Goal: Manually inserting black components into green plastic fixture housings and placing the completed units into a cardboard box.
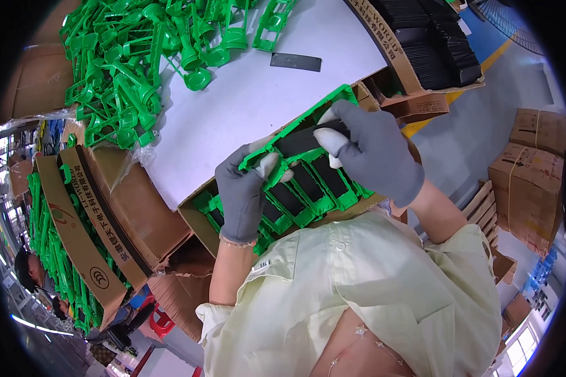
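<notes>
My left hand (240, 195), in a grey glove with pale fingertips, grips the near left end of a green plastic frame (277, 136). A flat black strip (295, 143) lies along this frame. My right hand (378, 154), gloved the same way, has its thumb and fingers closed on the strip's right end. Whether the strip is fully seated in the frame I cannot tell. Just below both hands, an open cardboard box (202, 234) holds several green frames (300, 204) with black strips in them, standing side by side.
Loose green frames (122, 69) are heaped on the white table (233, 94) at the far left. A single black strip (295, 61) lies nearby. Stacked black strips (431, 44) fill a carton at the far right. Another carton (75, 232) of green frames stands left; closed boxes (527, 191) stand right.
</notes>
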### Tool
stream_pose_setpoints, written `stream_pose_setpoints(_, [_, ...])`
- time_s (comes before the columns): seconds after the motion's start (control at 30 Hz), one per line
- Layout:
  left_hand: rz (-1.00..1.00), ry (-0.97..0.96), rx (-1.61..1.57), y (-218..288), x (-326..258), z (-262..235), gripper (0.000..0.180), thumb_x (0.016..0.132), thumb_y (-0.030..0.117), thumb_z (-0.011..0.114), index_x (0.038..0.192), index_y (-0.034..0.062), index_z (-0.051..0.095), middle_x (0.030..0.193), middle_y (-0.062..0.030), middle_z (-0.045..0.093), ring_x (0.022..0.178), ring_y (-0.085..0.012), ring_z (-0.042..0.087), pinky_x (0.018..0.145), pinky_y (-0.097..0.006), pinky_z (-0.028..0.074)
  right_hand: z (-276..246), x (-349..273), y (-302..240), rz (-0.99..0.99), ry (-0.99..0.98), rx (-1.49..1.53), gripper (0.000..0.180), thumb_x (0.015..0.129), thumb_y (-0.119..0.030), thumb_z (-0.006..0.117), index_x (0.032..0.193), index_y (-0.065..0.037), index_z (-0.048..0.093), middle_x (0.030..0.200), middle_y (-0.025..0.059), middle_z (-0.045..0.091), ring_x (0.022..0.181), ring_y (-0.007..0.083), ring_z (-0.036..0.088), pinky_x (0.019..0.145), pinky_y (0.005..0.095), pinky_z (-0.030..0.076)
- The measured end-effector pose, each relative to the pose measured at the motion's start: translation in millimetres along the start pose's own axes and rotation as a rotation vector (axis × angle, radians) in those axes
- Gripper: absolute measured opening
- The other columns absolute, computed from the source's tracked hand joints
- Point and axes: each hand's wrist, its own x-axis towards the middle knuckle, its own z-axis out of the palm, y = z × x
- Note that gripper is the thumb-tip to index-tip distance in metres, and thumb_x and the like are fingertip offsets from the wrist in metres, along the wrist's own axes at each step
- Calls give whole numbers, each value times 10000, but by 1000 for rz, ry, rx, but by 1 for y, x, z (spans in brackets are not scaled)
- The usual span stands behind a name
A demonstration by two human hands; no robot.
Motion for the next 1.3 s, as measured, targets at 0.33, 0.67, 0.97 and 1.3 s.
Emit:
stream_pose_setpoints(0.33, [-46,-47,273,13,8,12,247,827,-22,609,1050,-125,595,833,-153,655,684,-214,662,557,-248,527,-17,7,28,-237,456,-331,461,769,-297,745,1145,-84,584,711,45,582,556,144,538,572,270,467])
stream_pose_setpoints(0.67, [-277,-296,380,-10,26,46,135,805,-27,660,929,-58,615,782,-79,639,594,-127,631,480,-212,499,-11,-82,63,279,67,-102,214,829,-238,682,865,-33,634,603,96,599,513,192,587,521,296,448])
stream_pose_setpoints(0.97, [521,-310,1143,-35,61,84,622,711,179,756,1245,97,447,1024,-124,612,791,-295,630,677,-359,514,-52,-95,56,400,33,-236,315,767,-303,727,917,-39,645,647,136,602,547,207,590,562,309,465])
stream_pose_setpoints(1.3, [905,152,1445,39,188,47,236,775,231,671,1002,167,656,975,-73,649,906,-289,604,742,-401,493,-33,75,82,-48,96,-485,285,787,-339,669,943,-102,642,837,74,608,763,224,619,690,361,483])
